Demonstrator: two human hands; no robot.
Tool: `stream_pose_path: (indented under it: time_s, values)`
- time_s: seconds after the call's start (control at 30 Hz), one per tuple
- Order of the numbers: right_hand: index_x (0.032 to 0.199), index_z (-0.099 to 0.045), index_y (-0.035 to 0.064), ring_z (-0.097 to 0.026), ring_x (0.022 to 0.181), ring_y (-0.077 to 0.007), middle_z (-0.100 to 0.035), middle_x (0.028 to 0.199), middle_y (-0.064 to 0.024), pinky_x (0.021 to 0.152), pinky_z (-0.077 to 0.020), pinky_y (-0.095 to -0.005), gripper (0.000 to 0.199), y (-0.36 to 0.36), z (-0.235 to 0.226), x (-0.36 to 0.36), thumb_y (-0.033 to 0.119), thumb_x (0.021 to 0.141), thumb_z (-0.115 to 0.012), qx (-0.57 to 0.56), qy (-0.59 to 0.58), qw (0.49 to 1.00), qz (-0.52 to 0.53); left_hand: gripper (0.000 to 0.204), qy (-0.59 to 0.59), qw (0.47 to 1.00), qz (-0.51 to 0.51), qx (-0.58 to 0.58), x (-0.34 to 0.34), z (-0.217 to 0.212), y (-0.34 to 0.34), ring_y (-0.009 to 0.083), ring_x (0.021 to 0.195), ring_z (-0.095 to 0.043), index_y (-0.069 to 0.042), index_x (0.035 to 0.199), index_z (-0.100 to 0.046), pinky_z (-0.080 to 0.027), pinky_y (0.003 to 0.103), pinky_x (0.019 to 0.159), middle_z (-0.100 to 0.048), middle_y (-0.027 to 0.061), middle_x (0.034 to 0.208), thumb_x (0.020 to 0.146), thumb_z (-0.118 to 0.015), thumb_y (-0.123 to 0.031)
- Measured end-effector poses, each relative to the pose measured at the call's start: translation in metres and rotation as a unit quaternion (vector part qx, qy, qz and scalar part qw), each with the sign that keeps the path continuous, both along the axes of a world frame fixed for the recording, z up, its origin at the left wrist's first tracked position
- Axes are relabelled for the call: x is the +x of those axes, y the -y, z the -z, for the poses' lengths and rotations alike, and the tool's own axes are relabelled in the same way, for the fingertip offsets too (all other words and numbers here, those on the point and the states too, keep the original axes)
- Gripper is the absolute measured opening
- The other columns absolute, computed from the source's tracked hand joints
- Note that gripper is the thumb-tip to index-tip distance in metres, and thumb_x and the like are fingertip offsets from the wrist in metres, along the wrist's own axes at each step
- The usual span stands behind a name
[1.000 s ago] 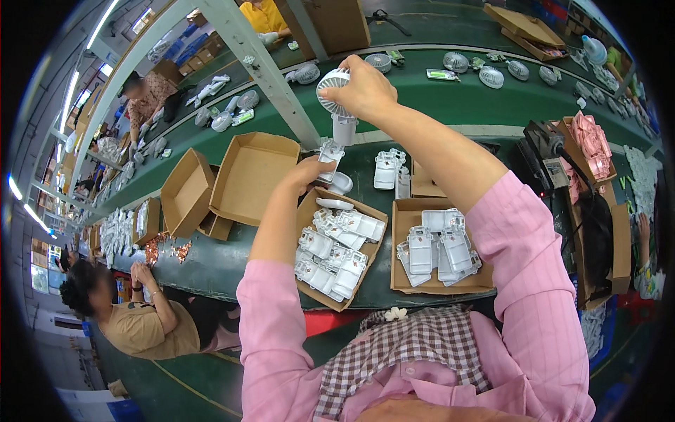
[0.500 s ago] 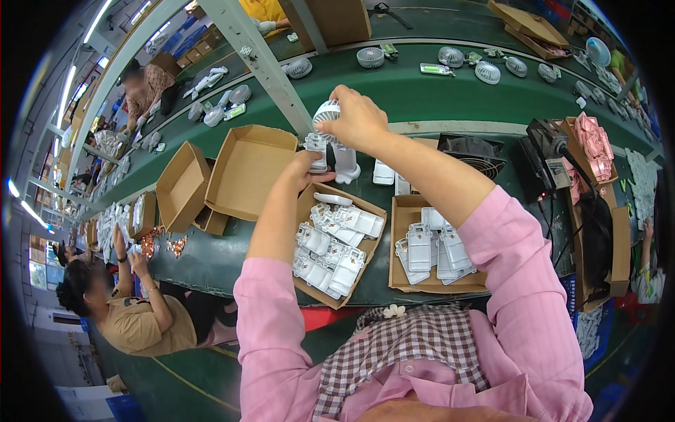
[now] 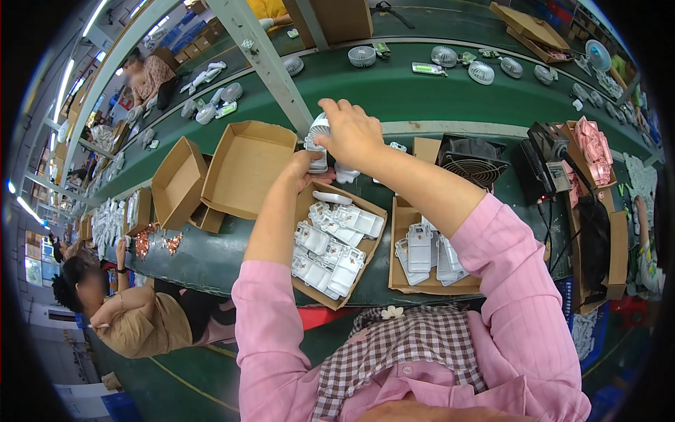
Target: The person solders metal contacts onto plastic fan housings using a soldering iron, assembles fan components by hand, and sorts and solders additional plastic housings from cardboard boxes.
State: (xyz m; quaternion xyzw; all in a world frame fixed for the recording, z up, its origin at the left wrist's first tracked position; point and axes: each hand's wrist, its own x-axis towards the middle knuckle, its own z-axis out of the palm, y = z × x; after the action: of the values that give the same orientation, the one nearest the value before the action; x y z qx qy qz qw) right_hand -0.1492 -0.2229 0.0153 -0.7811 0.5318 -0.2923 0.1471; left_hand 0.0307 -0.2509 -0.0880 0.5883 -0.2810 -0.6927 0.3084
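Note:
Both my hands meet at the far edge of the bench, around one small white handheld fan. My right hand (image 3: 351, 135) curls over the round fan head (image 3: 320, 126), its fingers partly hiding it. Below, my left hand (image 3: 306, 169) grips the white plastic handle housing (image 3: 317, 163) attached under the head. Just right of the housing, a white stand-like piece (image 3: 345, 174) is mostly covered by my right hand and wrist. Closest to my left forearm, a cardboard tray (image 3: 377, 241) holds several white handle shells (image 3: 346, 271). More white shells (image 3: 419, 250) lie in a second tray (image 3: 401, 283), under my right forearm.
A green conveyor belt (image 3: 436, 98) with fan heads runs beyond the bench. Empty cardboard trays (image 3: 242, 169) sit left, near copper-coloured small parts (image 3: 145, 240). At right are a black fan (image 3: 470, 158), a black power unit (image 3: 538, 165) and pink parts (image 3: 593, 149). A co-worker (image 3: 151, 320) sits left.
My right hand has shifted slightly left and turned over the fan head, which has come down closer to my left hand. Fans on the belt have moved left. The co-worker's arms have lowered.

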Motion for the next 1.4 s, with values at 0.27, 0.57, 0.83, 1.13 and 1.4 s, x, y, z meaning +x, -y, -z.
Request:
stream_pose_path:
  time_s: [0.27,0.57,0.83,1.13,1.4]
  values:
    - [0.116,-0.058,0.0189,-0.057,0.105,-0.0277,-0.057,0.110,-0.0078,0.087,-0.0465,-0.0380,0.048,0.019,0.003,-0.014,0.022,0.073,-0.076,0.035,-0.011,0.988,-0.150,0.036,0.024,0.997,-0.046,-0.056,0.001,-0.015,-0.013,0.0367,0.087,-0.067,0.008,0.121,-0.045,-0.059,0.044,0.075,-0.062,0.0253,0.102,0.094,-0.041,-0.016]
    - [0.114,-0.061,0.0179,-0.056,0.105,-0.0282,-0.056,0.111,-0.0079,0.090,-0.0451,-0.0365,0.050,0.046,-0.003,-0.021,0.013,0.068,-0.080,0.107,-0.003,0.953,-0.282,0.033,0.029,0.977,-0.105,-0.186,0.021,-0.050,-0.061,0.0291,0.089,-0.066,0.002,0.126,-0.041,-0.057,0.037,0.075,-0.062,0.0223,0.107,0.097,-0.044,-0.013]
    - [0.112,-0.062,0.0165,-0.055,0.105,-0.0288,-0.056,0.108,-0.0089,0.092,-0.0441,-0.0362,0.049,0.045,0.006,-0.022,0.010,0.067,-0.080,0.092,0.018,0.945,-0.312,0.027,0.018,0.966,-0.132,-0.219,0.032,-0.061,-0.136,0.0216,0.079,-0.065,-0.001,0.119,-0.045,-0.054,0.032,0.065,-0.064,0.0169,0.102,0.096,-0.048,-0.014]
    - [0.110,-0.064,0.0206,-0.056,0.105,-0.0292,-0.057,0.108,-0.0088,0.089,-0.0462,-0.0380,0.048,0.055,0.005,-0.022,0.015,0.066,-0.081,0.099,0.019,0.938,-0.333,0.027,0.127,0.921,-0.194,-0.312,0.032,-0.041,-0.243,0.0199,0.083,-0.066,0.000,0.119,-0.047,-0.054,0.031,0.070,-0.064,0.0128,0.104,0.095,-0.051,-0.011]
    - [0.105,-0.068,0.0172,-0.057,0.103,-0.0289,-0.058,0.107,-0.0088,0.092,-0.0457,-0.0365,0.043,0.073,0.006,-0.010,0.009,0.065,-0.081,0.099,0.074,0.936,-0.331,0.036,0.185,0.880,-0.241,-0.364,0.005,0.001,-0.302,0.0154,0.103,-0.057,0.001,0.125,-0.046,-0.043,0.029,0.091,-0.062,0.0129,0.116,0.093,-0.056,-0.013]
